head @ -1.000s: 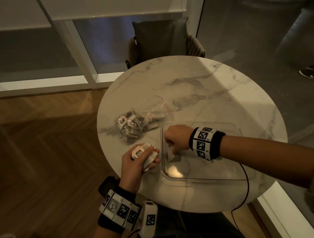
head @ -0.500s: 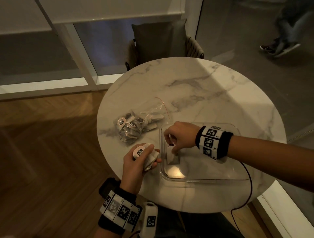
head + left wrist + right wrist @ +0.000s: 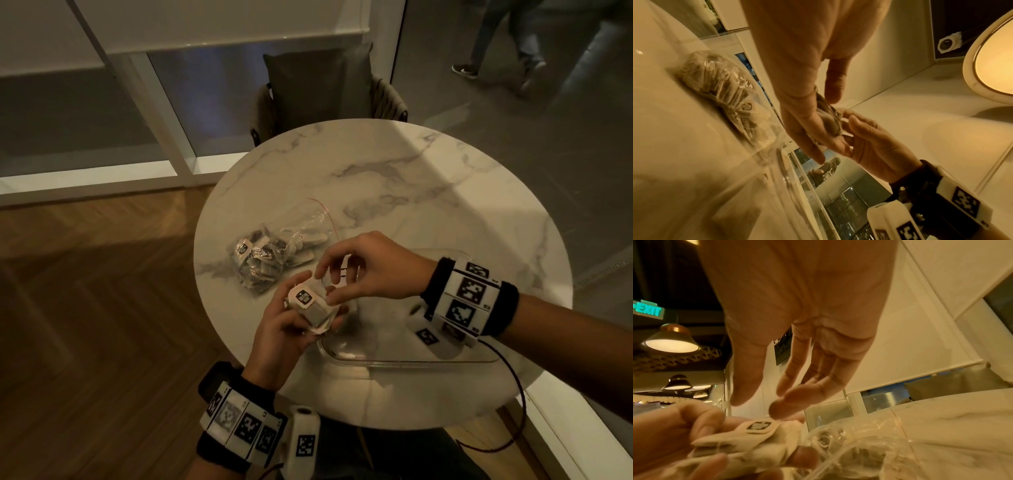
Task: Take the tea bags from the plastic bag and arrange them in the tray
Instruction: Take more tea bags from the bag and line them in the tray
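My left hand (image 3: 291, 329) grips a bundle of white tea bags (image 3: 310, 306) with a black-labelled tag on top, just above the near left corner of the clear tray (image 3: 411, 360). My right hand (image 3: 334, 284) hovers over the bundle with relaxed fingers, thumb and fingertips touching the bags. The right wrist view shows those fingertips (image 3: 781, 408) at the tag of the tea bags (image 3: 756, 431). The clear plastic bag (image 3: 270, 257) with several more tea bags lies on the table left of the tray. My hands hide the tray's near left part.
The round marble table (image 3: 411, 192) stands by a dark chair (image 3: 318, 89) on its far side. A thin red string (image 3: 325, 216) lies by the plastic bag. A person's legs (image 3: 507, 44) pass at upper right. A cable (image 3: 513, 394) hangs off my right wrist.
My right hand rose out of the tray and moved left onto the bundle. My left hand lifted the tea bags slightly toward it.
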Motion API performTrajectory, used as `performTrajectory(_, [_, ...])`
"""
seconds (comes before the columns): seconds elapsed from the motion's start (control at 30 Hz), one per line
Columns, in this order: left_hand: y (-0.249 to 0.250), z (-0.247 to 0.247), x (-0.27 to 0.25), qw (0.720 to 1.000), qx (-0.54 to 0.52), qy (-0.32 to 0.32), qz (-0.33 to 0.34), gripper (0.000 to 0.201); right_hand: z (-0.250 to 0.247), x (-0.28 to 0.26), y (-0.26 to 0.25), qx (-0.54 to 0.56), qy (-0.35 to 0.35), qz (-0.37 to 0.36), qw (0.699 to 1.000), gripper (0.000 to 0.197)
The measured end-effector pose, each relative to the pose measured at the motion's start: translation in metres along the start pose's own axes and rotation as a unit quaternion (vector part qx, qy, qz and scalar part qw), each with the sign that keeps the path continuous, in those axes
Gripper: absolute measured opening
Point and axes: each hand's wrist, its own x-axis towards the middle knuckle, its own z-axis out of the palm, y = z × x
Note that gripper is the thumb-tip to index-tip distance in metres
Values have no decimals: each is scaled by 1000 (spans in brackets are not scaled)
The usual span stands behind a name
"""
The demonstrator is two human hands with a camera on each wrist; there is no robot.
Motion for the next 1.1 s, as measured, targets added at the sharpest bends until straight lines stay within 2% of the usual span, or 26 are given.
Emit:
performTrajectory(0.13, [0,10,-6,999,24,-41,-11,75,12,-9,-2,-33,-22,-25,999,58])
performTrajectory(0.27, [2,14,-13,997,41,-64,-15,71,13,-12,1,-4,-18,-19,1000,51])
performTrajectory(0.37, [4,16,-14,995,74,-71,-13,75,14,-14,2,2,-17,-30,999,61])
performTrajectory(0.53, [5,19,-14,994,80,-73,-22,73,13,-13,0,9,-1,-33,999,44])
performTrajectory(0.67, [5,21,-12,996,69,-64,-6,63,7,-14,-1,32,32,-20,999,36])
performTrajectory(0.83, [4,21,-12,992,113,-60,17,52,0,-18,-6,78,28,-15,996,14])
performTrajectory(0.9, [4,20,-10,993,109,-32,26,43,-3,-19,-8,103,53,-16,993,15])
performTrajectory(1.0, [3,17,-7,994,94,48,29,25,-8,-21,-6,89,142,-16,986,15])
performTrajectory(1.1, [1,11,-3,985,108,132,28,35,-12,-23,-5,96,138,-4,986,13])
